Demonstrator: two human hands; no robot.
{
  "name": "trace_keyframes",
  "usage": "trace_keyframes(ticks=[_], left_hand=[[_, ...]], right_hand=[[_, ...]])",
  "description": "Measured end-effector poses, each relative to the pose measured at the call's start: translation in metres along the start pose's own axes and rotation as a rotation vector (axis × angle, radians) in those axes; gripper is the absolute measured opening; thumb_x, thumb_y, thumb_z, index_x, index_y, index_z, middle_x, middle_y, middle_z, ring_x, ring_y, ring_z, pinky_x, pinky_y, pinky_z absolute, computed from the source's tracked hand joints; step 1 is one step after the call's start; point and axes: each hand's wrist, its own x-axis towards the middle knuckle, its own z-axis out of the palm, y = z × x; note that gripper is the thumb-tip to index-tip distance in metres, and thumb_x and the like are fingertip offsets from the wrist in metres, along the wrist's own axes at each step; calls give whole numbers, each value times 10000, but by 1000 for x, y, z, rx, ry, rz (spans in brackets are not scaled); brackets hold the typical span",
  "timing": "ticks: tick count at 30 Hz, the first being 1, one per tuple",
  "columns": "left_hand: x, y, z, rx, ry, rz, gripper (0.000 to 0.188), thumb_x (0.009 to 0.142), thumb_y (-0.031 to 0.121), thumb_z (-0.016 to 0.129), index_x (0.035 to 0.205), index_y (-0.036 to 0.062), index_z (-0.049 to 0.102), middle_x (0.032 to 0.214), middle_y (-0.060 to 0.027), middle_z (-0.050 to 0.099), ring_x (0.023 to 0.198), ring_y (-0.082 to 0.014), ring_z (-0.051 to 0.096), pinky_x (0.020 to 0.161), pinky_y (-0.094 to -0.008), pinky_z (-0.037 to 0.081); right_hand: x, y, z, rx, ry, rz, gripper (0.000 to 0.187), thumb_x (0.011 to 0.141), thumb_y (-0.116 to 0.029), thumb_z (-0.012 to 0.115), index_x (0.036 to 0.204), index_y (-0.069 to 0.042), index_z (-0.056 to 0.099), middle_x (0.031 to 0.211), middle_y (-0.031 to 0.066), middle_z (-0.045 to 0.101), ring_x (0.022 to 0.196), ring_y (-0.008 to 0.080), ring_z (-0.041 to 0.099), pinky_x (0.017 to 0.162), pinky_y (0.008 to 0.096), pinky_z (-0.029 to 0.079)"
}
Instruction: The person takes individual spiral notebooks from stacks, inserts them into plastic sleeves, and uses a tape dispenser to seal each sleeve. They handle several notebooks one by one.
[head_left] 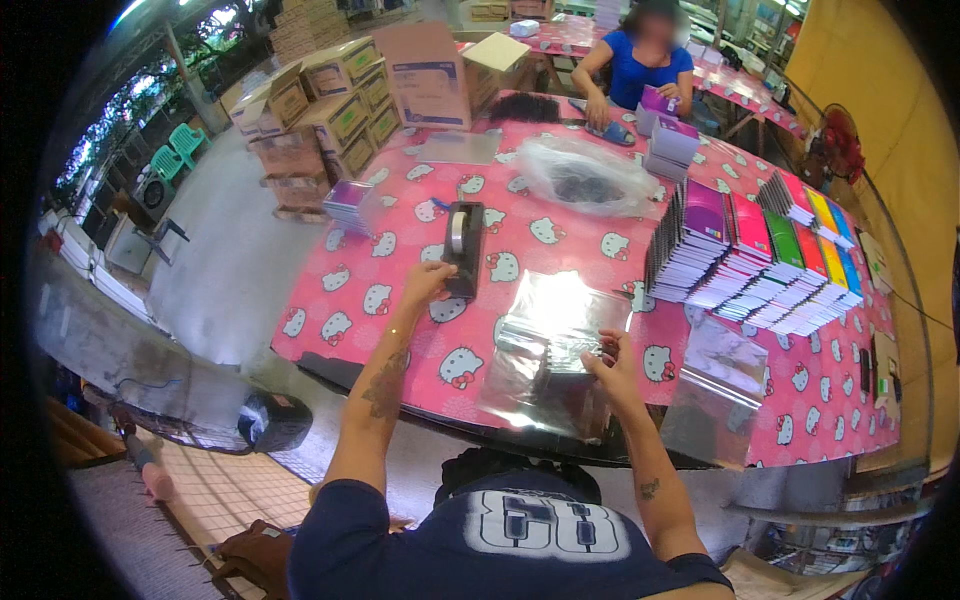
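My left hand (430, 283) is at the near left side of a black tape dispenser (462, 250) with a roll in it. Its fingers are closed together there; any strip of tape between them is too small to make out. My right hand (613, 365) has its fingers bent on the right part of a shiny clear plastic sleeve (530, 345), gripping the film. The sleeve lies near the table's front edge, and glare hides much of it. A dark shape shows through its near right part; I cannot tell what it is.
Spiral notebooks (735, 250) in several colours stand stacked at right, with more clear sleeves (715, 390) before them. A clear bag (590, 175) and small notebook piles (350, 205) lie on the pink table (400, 335). Cartons (345, 110) rise behind; across sits a person in blue (650, 70).
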Motion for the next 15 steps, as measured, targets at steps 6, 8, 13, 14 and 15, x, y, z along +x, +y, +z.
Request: trace_keyframes(ticks=[6, 8, 13, 14, 15], left_hand=[[-16, -31, 46, -342, 193, 230, 217, 894, 180, 727, 1039, 21, 704, 803, 32, 644, 602, -51, 499, 544, -259, 409], [-23, -55, 26, -365, 181, 167, 191, 883, 193, 738, 988, 34, 727, 766, 22, 648, 650, -87, 568, 604, -279, 451], [-29, 5, 10, 1040, 228, 478, 160, 807, 155, 721, 869, 7, 723, 735, -146, 696, 680, -288, 692, 619, -400, 528], [-38, 40, 19, 1310, 214, 535, 162, 796, 146, 714, 869, 2, 720, 744, -177, 700, 684, -323, 698, 626, -421, 537], [-47, 64, 38, 1282, 82, 584, 164, 800, 157, 707, 892, 22, 722, 798, -188, 703, 754, -380, 692, 677, -451, 548]], right_hand=[[-5, -3, -11, -57, 41, 13, 561, 826, -151, 792, 1301, -88, 500, 1194, 92, 486, 1080, 185, 492, 947, 330, 433], [-5, -1, -2, -38, 22, 13, 569, 827, -158, 790, 1310, -88, 498, 1195, 95, 485, 1086, 187, 490, 964, 340, 424], [-9, -11, -1, 6, 56, 32, 564, 827, -154, 784, 1311, -84, 503, 1202, 105, 490, 1122, 210, 495, 990, 346, 418], [-7, -8, -5, -7, 62, 13, 568, 826, -156, 785, 1313, -83, 503, 1205, 107, 492, 1127, 210, 496, 992, 346, 419], [-4, -1, -3, -11, 56, -4, 572, 824, -158, 787, 1314, -81, 502, 1207, 109, 494, 1131, 211, 498, 995, 347, 420]])
